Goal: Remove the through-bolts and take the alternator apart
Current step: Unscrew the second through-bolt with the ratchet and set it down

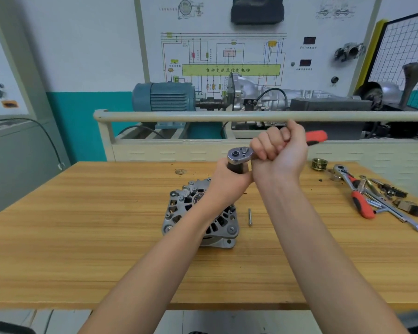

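The silver cast-aluminium alternator [199,213], all ribs and vent slots, sits on the pale wood-grain bench top [82,237], roughly in the middle. Just right of the alternator lies one slim steel through-bolt [250,216], flat on the wood and not touching the housing.

Above the alternator's far edge there's a chrome ratchet wrench with a red-and-black grip [239,156]. The right hand [279,153] is clenched in a fist around its handle, wrist bent, forearm angling up from the near edge of the bench. The red end of the grip pokes out past the fist. The left hand [228,182] is wrapped round the dark socket [237,168] directly under the round ratchet head, its forearm crossing over the alternator's top.

Well to the right of the alternator: a ribbed brassy pulley [318,164], then a messy pile of chrome tools [377,198] including a second red-handled ratchet.
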A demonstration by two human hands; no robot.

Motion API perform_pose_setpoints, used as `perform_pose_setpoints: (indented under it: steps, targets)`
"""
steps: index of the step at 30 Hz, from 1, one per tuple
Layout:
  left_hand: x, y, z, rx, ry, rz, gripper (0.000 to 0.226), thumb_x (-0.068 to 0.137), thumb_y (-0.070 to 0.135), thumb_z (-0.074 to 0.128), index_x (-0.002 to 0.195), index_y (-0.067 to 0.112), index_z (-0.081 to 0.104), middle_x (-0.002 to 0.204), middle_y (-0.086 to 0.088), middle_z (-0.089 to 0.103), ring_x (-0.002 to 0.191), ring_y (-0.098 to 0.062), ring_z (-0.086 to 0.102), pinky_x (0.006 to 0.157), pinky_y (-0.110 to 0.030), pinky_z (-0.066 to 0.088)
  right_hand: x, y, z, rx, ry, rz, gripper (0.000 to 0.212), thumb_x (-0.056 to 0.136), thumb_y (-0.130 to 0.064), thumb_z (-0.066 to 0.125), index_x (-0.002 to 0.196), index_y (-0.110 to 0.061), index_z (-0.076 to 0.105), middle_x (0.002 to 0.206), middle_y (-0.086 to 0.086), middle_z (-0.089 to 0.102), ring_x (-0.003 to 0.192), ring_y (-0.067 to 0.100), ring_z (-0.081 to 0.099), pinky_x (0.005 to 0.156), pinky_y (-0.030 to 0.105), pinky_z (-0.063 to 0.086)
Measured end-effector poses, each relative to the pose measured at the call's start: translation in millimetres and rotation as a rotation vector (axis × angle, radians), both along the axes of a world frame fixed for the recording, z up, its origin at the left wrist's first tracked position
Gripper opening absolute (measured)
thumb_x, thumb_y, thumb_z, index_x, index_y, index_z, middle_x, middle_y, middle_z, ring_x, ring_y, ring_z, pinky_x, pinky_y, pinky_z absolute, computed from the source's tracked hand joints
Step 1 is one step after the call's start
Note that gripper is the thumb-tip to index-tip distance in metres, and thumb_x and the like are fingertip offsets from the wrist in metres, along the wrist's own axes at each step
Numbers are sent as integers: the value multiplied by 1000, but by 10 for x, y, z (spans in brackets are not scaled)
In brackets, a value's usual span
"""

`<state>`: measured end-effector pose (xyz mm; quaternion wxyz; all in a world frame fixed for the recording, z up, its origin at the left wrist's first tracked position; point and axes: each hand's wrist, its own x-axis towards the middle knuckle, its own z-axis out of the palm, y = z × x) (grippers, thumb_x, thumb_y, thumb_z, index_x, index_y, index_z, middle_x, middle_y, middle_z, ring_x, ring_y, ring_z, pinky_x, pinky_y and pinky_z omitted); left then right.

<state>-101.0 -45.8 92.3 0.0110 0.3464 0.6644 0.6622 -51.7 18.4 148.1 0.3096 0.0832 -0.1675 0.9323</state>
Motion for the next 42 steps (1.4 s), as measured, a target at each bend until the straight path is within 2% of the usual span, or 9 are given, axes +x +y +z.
perform_pose_setpoints:
  steps: [3,10,12,15,19,23,27,36,42]
  targets:
    - [2,-27,-17,-3,27,-22,32,74,-9,58,56,12,42,43,9,39,44,-11,32,50,-28,27,18,16,-7,31,-9,29,48,97,-15,40,50,-19,33,38,-8,20,30,7,14,30,18,16]
    - [15,-164,48,-234,114,-240,34,72,-1,62,46,12,44,42,1,42,41,-14,38,47,-22,35,-162,185,247,360,-256,650,51,96,-19,38,46,-17,31,42,-11,12,35,4,5,28,16,11]
    - [8,-144,43,-214,99,-242,36,73,-4,60,47,11,41,42,1,41,41,-13,35,47,-22,33,-170,148,253,330,-271,629,50,97,-19,40,48,-18,31,38,-9,16,31,4,8,26,14,11]
    - [-11,-67,11,-72,33,-106,40,74,-13,56,54,15,36,44,9,36,42,-10,31,50,-28,28,-136,76,190,159,-216,338,48,96,-17,45,51,-19,31,36,-8,21,26,5,15,25,17,14]
    - [15,-34,-7,7,55,-34,40,75,-16,53,58,16,37,40,11,38,40,-2,31,43,-19,28,-34,-9,67,48,-75,52,48,97,-15,41,51,-20,30,38,-8,20,29,6,13,28,17,15]
    - [18,-149,6,-142,113,-146,41,73,-12,61,50,14,40,43,9,42,43,-8,37,48,-22,34,-103,103,170,235,-178,409,53,96,-16,39,43,-19,32,35,-8,19,29,5,9,26,16,13]
    - [-16,-203,78,-282,87,-288,40,78,-7,61,48,9,41,42,0,40,42,-15,35,50,-25,32,-212,136,263,352,-259,700,42,96,-20,40,55,-19,28,39,-9,16,35,3,6,28,16,11]
    - [31,9,-12,-11,-9,-19,45,73,-15,60,53,16,35,43,10,36,45,-13,30,52,-30,26,-29,75,97,51,-103,132,47,98,-17,42,52,-19,31,36,-9,20,27,5,13,27,17,12]
    - [-6,-215,83,-290,92,-299,39,78,-3,66,49,14,46,44,0,45,45,-16,39,52,-27,35,-116,183,194,307,-186,552,54,98,-18,36,44,-17,32,34,-7,21,35,5,5,27,17,12]
